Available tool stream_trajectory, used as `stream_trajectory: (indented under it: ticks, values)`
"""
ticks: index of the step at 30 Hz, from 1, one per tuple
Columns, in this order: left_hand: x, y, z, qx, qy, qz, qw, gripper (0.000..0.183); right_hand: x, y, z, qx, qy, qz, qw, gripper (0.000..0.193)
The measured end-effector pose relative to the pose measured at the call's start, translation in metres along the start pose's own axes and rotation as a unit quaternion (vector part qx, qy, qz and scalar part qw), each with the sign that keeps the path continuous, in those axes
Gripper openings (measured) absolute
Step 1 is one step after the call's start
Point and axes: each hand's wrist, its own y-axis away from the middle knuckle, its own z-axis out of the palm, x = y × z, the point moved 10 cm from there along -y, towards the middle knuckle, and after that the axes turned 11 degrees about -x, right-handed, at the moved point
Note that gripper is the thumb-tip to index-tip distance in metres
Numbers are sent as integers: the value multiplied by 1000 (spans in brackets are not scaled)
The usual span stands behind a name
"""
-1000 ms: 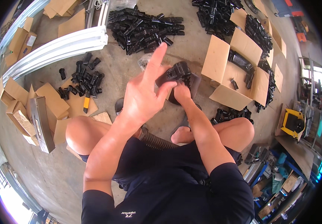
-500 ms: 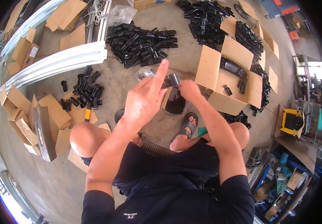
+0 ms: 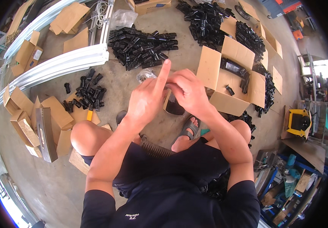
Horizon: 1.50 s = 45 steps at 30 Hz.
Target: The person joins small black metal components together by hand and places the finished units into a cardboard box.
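Note:
My left hand is held up in front of me, its index finger pointing away and the other fingers curled round a black tube-shaped part, now mostly hidden by the hands. My right hand is against it, thumb and fingers bent together at the part's end; what they pinch does not show. Beneath my hands stands a small open box of dark small pieces, partly covered by the right hand. A crumpled clear plastic bag lies just beyond the left hand.
Heaps of black parts lie ahead, with more at the far right. An open cardboard box holding some parts stands at the right. Short black tubes and torn cardboard lie left, near white metal rails.
My right hand has moved left and up from over the small box to the left hand, covering the black part. The left hand has barely moved.

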Motion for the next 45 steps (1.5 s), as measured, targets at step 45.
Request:
stream_trajectory:
  ticks: [45]
  values:
    - [-65,11,-7,72,283,-156,944,39,27,-19,-27,21,82,148,985,13]
